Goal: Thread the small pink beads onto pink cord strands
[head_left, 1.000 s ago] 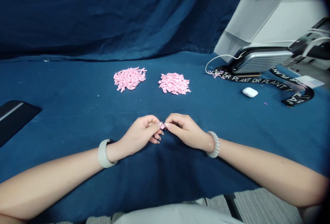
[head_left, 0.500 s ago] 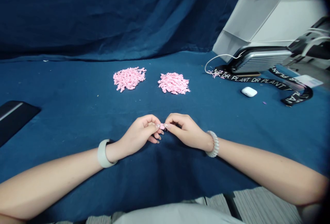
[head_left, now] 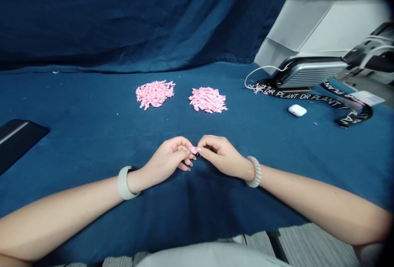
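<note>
A tiny pink piece point(head_left: 193, 150) is pinched between the fingertips of both my hands, low over the blue cloth point(head_left: 92, 135). My left hand point(head_left: 168, 159) curls shut on its left side, a pale band on that wrist. My right hand point(head_left: 220, 155) pinches the right side, a white coiled band on its wrist. Farther back lie two heaps of the same small pink pieces, the left heap point(head_left: 154, 93) and the right heap point(head_left: 207, 99), each well apart from my hands.
A white earbud case point(head_left: 297, 110) lies at the right, near a black lettered strap point(head_left: 320, 98) and a silver ribbed case point(head_left: 310, 72) with a white cable. A dark flat object point(head_left: 15, 140) sits at the left edge. Blue cloth hangs behind.
My fingertips have shifted slightly on the pink piece, which now shows a little more between them. Arms and heaps stay where they were.
</note>
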Demonstrator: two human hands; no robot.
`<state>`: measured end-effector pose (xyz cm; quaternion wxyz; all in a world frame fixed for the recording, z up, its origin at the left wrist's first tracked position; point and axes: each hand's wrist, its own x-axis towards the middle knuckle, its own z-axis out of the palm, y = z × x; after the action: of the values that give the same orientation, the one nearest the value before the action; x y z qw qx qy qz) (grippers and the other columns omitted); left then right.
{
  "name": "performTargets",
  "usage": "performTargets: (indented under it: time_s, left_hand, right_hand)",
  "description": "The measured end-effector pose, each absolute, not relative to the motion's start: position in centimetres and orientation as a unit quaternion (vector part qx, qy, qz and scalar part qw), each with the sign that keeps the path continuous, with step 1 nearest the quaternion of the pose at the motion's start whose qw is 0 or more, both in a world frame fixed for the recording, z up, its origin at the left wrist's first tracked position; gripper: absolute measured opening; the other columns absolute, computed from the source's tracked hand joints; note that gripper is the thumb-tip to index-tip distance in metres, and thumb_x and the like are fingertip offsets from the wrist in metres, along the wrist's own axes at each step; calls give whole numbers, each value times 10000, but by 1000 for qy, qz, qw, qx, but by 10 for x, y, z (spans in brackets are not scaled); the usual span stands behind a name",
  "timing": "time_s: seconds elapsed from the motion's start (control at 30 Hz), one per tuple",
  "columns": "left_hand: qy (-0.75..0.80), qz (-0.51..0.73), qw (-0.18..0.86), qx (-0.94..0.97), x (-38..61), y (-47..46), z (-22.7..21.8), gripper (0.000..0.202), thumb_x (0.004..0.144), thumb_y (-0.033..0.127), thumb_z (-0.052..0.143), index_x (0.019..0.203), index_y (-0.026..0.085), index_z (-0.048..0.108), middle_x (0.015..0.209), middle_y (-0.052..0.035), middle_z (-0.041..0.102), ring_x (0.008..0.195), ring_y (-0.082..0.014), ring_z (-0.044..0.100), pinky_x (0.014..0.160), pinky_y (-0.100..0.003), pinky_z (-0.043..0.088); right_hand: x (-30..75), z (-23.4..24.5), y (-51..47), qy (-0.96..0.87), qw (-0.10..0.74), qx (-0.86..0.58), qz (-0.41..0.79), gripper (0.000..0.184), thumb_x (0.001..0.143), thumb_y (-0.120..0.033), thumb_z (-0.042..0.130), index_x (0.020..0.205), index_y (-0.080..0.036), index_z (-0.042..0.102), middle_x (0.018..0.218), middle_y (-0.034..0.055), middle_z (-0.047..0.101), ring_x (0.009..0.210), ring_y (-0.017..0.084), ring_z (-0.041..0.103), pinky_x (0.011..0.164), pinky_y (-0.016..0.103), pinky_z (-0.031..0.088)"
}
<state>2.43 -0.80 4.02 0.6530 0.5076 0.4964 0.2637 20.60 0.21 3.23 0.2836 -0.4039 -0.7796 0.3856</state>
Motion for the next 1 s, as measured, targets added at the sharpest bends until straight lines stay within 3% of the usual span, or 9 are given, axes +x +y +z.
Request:
performTargets:
  time_s: [0.3, 0.53, 1.0]
  left_hand:
    - [494, 268, 643, 521, 25, -9, 42, 282, 743, 388, 550, 846, 126, 521, 768, -33, 591, 612, -73, 579, 533, -188, 516]
    - [485, 278, 671, 486, 25, -7, 40, 193, 735, 301, 543, 824, 130, 534, 758, -16, 579, 607, -69, 573, 522, -184, 509]
    - [487, 268, 659, 508, 25, -9, 44, 225, 766, 344, 525, 847, 134, 519, 752, -10, 569, 621, -64, 571, 556, -184, 512]
  right_hand:
    - [205, 33, 3, -783, 283, -400, 383, 202, 841, -262, 468, 752, -125, 588, 749, 17, 587, 675, 58, 501, 646, 177, 384]
    - [205, 34, 3, -784, 280, -399, 384, 183, 835, -231, 469, 754, -125, 594, 753, 15, 590, 679, 55, 503, 648, 171, 381]
    - [205, 33, 3, -781, 279, -403, 388, 209, 847, -259, 459, 760, -123, 591, 758, 12, 587, 686, 54, 502, 658, 175, 381]
